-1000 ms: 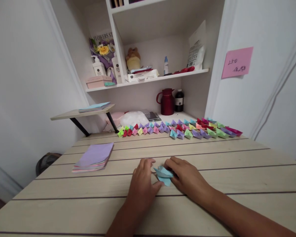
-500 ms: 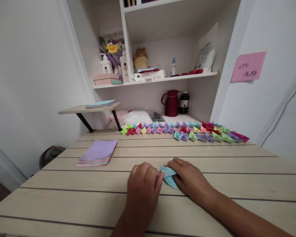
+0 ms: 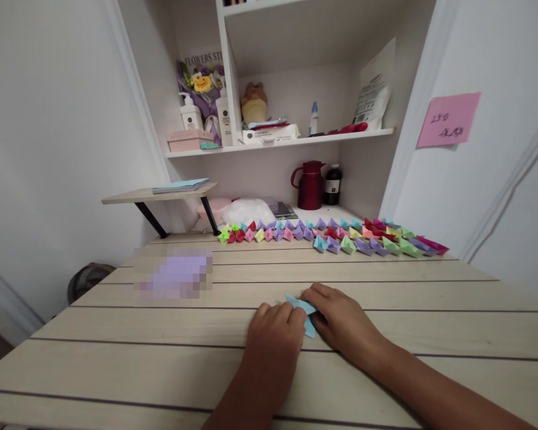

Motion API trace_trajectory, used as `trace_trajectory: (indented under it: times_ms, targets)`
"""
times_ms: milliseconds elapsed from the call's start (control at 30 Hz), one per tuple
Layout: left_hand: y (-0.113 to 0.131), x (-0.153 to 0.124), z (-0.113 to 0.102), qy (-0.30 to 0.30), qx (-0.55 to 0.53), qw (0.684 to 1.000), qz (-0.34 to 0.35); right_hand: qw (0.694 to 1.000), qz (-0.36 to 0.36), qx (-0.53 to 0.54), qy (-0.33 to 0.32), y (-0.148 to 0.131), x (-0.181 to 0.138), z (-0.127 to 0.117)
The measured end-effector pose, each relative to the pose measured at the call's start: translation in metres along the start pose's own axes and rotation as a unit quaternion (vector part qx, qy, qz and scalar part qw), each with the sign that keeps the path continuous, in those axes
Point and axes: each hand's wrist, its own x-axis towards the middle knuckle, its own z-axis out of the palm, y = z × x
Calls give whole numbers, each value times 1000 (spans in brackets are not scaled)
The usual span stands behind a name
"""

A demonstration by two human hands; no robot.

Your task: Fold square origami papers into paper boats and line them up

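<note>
Light-blue folded paper piece lies on the pale wooden slatted table, near its front edge and pinched from both sides. The left hand curls its fingers closed over the paper's near-left part; the right hand grips its right side, thumb and fingers together on it. Well apart to the left sits a lilac sheet stack — blurred. Farther back runs a row of many-coloured folded paper boats, and behind them stands a dark red jug.

Purple patch pixelated, blue origami mostly obsc.
</note>
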Motion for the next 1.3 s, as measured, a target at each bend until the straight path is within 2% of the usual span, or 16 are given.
trace_trajectory:
  times_ms: [167, 300, 700, 1000, 1133, 1300]
  targets:
    - [2, 2, -1, -29, -46, 995, -88, 1000, -2, -6, -5, -1, -1, -1]
    - [1, 3, 1, -36, -40, 992, -117, 1000, -3, 0, -5, -3, -1, -3]
    - [-4, -3, -15, -110, -7, 986, -122, 996, -27, 91, 6, -6, -5, -7]
    - [-6, -11, 0, -81, 20, 991, -105, 996, -63, 67, -6, -5, -6, -8]
    - [-3, -10, -4, -83, 7, 990, -110, 996, -61, 69, -12, -5, -7, -10]
    - [5, -13, -7, -81, -6, 992, -99, 991, -48, 123, -5, -2, -6, -9]
